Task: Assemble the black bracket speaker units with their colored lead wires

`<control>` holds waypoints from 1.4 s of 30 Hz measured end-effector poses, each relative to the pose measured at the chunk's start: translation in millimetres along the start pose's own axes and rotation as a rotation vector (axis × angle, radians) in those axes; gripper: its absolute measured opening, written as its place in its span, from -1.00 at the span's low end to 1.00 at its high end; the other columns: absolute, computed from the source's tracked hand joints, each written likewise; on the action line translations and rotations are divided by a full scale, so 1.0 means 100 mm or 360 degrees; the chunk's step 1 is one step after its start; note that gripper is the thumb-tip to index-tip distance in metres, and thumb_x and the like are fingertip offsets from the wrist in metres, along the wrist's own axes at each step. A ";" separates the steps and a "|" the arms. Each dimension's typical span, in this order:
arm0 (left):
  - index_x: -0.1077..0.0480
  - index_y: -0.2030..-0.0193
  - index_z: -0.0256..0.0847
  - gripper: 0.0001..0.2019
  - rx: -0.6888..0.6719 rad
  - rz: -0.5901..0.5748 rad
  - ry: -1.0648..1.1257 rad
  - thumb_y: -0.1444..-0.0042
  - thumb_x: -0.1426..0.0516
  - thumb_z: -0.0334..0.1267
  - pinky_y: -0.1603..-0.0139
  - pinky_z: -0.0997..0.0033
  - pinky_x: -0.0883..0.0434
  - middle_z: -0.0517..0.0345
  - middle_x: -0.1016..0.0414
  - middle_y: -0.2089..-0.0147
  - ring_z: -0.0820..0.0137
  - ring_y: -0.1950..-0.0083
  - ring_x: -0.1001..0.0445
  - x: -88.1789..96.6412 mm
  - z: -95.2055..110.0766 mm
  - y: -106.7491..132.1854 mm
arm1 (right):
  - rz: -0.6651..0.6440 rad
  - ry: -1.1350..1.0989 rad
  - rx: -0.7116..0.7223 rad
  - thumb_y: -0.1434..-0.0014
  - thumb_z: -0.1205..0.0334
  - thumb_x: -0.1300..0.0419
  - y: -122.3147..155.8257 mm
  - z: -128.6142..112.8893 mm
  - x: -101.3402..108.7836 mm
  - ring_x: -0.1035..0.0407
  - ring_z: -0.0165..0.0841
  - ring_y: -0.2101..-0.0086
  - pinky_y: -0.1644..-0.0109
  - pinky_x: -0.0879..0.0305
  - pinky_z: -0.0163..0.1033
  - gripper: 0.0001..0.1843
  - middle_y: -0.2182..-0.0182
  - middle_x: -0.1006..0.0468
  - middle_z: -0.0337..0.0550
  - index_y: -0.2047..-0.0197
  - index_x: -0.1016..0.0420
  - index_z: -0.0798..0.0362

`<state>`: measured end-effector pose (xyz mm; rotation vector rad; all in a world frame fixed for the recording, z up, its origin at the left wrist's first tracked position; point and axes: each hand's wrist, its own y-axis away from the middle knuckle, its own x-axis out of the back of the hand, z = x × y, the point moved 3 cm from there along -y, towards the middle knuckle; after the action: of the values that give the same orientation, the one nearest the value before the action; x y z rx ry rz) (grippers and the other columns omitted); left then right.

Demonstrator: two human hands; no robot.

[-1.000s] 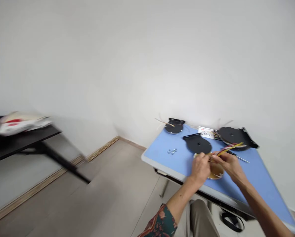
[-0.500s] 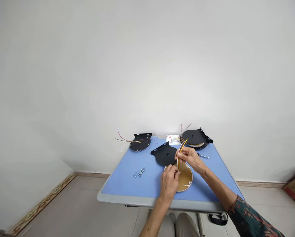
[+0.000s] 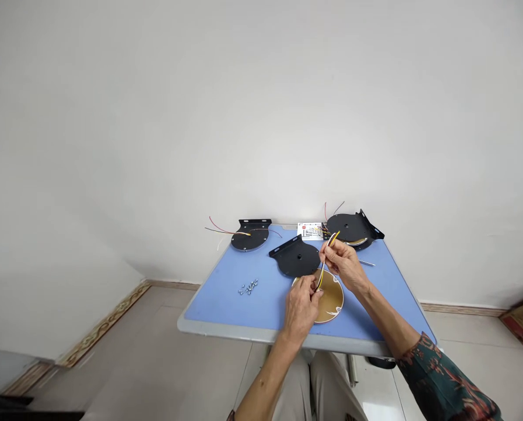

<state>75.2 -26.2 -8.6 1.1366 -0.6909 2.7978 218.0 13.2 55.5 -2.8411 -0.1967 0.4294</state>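
Note:
A bundle of yellow, white and dark wires point(image 3: 322, 273) runs between my two hands, above a round tan disc with a white rim point(image 3: 333, 298). My left hand point(image 3: 302, 304) rests over the disc's left side, its thumb and fingers pinching the lower end of the wires. Higher up and to the right, my right hand point(image 3: 344, 263) grips the upper part of the bundle, with the tips sticking out above the fingers. Just behind lies a black round plate with a slotted flange point(image 3: 297, 260). The left part of the disc is hidden under my left hand.
Loose screws point(image 3: 249, 287) lie left of my hands on the blue table point(image 3: 226, 304). Wired black round units stand at the back left point(image 3: 250, 237) and back right point(image 3: 346, 227). A printed card point(image 3: 309, 231) and a screwdriver shaft point(image 3: 367, 263) lie near the right unit.
The view has tilted, so the table sits higher in the picture. My right hand has shifted slightly right, and the wires now slant between my hands instead of standing nearly upright.

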 end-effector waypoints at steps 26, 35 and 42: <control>-0.36 0.17 -0.16 -0.81 -0.0084 -0.0124 0.0141 -0.12 -0.12 -0.50 0.18 0.35 -0.39 0.13 -0.42 0.15 0.38 0.25 -0.44 0.06 -0.04 0.04 | 0.0350 -0.0088 0.0028 -0.04 -0.10 -0.45 0.01 0.17 0.16 -0.18 -0.55 0.58 0.66 -0.05 -0.45 -0.59 0.44 -0.52 -0.24 0.33 -0.47 0.05; -0.45 0.24 -0.17 -0.86 -0.0095 -0.0210 0.0023 -0.17 -0.12 -0.47 0.14 0.34 -0.32 0.09 -0.52 0.17 0.31 0.18 -0.48 0.06 0.07 -0.10 | 0.0050 -0.0104 -0.0034 -0.11 -0.10 -0.39 0.05 0.11 0.09 0.03 -0.58 0.64 0.68 0.05 -0.44 -0.62 0.57 -0.31 -0.36 0.32 -0.47 0.04; -0.43 0.43 -0.19 -0.78 -0.0138 -0.0250 0.0303 -0.23 -0.07 -0.42 0.21 0.42 -0.27 0.17 -0.51 0.41 0.38 0.32 -0.45 0.01 0.03 -0.17 | -0.0051 0.0083 0.0033 -0.18 -0.20 -0.29 0.07 0.10 0.07 0.05 -0.54 0.63 0.68 0.06 -0.40 -0.57 0.57 -0.22 -0.37 0.26 -0.46 0.04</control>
<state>79.7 -12.6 0.9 0.8563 -0.6664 2.6704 222.2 9.8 42.7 -2.8212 -0.2260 0.3479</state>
